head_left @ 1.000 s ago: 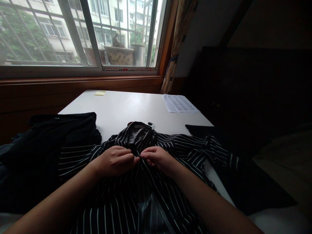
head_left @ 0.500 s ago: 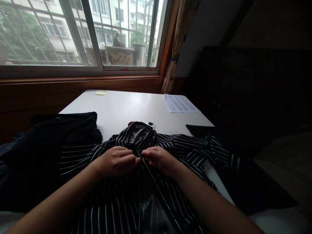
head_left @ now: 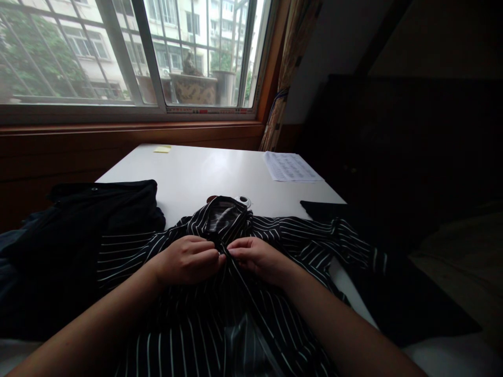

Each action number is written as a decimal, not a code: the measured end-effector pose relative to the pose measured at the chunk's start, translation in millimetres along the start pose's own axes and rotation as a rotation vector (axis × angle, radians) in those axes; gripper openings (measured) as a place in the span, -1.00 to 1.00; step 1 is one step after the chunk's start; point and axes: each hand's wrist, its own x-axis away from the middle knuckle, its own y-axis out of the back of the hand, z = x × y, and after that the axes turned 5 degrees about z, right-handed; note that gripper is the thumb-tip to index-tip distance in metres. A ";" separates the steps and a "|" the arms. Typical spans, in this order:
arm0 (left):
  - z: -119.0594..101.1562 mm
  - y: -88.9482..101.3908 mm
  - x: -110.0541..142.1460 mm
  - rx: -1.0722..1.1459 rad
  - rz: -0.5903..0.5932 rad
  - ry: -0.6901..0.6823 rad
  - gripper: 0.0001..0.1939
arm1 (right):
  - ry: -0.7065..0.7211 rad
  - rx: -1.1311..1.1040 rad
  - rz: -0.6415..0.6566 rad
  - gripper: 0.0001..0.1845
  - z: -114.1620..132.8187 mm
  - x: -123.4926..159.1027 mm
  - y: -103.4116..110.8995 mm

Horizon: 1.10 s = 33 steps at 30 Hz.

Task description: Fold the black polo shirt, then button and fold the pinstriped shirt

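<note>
A black shirt with white stripes (head_left: pixel 173 335) lies spread on the white table, its collar at the far end and its sleeves out to both sides. Just below the collar, my left hand (head_left: pixel 192 260) pinches one front edge of the shirt. My right hand (head_left: pixel 259 260) grips the other front edge with thumb and forefinger, close beside the left fingertips. The small detail between the fingertips is too dark to make out. Lower down, the front hangs apart and the inside of the shirt shows.
Dark folded clothes (head_left: pixel 106 209) are piled at the left. A dark cloth (head_left: pixel 412 303) lies under the right sleeve. On the white table (head_left: pixel 188 167) are printed sheets (head_left: pixel 291 166), a yellow sticky note (head_left: pixel 162 149) and a small white round object (head_left: pixel 243 200) behind the collar.
My right fingers have shifted very slightly at the front edge. Otherwise the shirt and my left hand stay in place.
</note>
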 end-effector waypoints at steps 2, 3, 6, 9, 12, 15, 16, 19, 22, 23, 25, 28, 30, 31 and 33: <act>0.5 -0.2 0.6 0.004 0.006 0.004 -0.71 | -0.012 0.017 0.009 -0.72 0.0 0.4 0.4; 0.7 -0.2 0.7 0.007 0.015 0.005 -0.71 | -0.015 0.025 0.010 -0.72 0.2 0.7 0.4; 1.8 0.5 0.2 0.026 0.054 0.014 -0.73 | -0.021 0.045 -0.004 -0.72 1.1 1.4 -0.2; 3.1 3.0 -1.1 0.028 0.093 -0.006 -0.78 | -0.028 0.059 -0.006 -0.71 1.8 1.3 -0.6; 5.0 6.1 -1.6 -0.028 0.137 -0.083 -0.86 | -0.025 0.063 0.002 -0.72 1.4 0.6 -0.5; 7.3 6.1 0.1 -0.056 0.158 -0.102 -0.93 | -0.020 0.100 -0.011 -0.73 0.6 -0.2 -0.4; 8.0 5.3 0.9 -0.050 0.153 -0.089 -0.91 | -0.021 0.117 -0.018 -0.74 0.4 -0.3 -0.4; 10.0 2.2 3.3 -0.034 0.118 -0.053 -0.85 | -0.027 0.149 -0.035 -0.73 0.3 -0.3 -0.8; 10.8 1.8 3.9 -0.016 0.118 -0.045 -0.86 | -0.027 0.153 -0.039 -0.72 1.2 0.1 -1.8; 10.8 2.4 3.8 -0.015 0.123 -0.050 -0.87 | -0.026 0.153 -0.041 -0.72 1.6 0.3 -2.3; 10.4 4.4 3.4 -0.022 0.129 -0.065 -0.89 | -0.021 0.151 -0.047 -0.73 2.4 0.6 -3.3; 9.9 6.5 3.2 -0.029 0.129 -0.073 -0.90 | -0.013 0.148 -0.049 -0.74 2.5 0.6 -3.5; 10.0 6.6 3.3 -0.029 0.130 -0.073 -0.90 | -0.007 0.144 -0.044 -0.73 1.6 0.2 -2.3; 10.2 6.5 3.4 -0.031 0.131 -0.075 -0.89 | -0.004 0.140 -0.038 -0.73 1.1 0.0 -1.5; 10.5 6.1 3.4 -0.041 0.127 -0.081 -0.90 | 0.002 0.129 -0.025 -0.72 -0.1 -0.5 0.3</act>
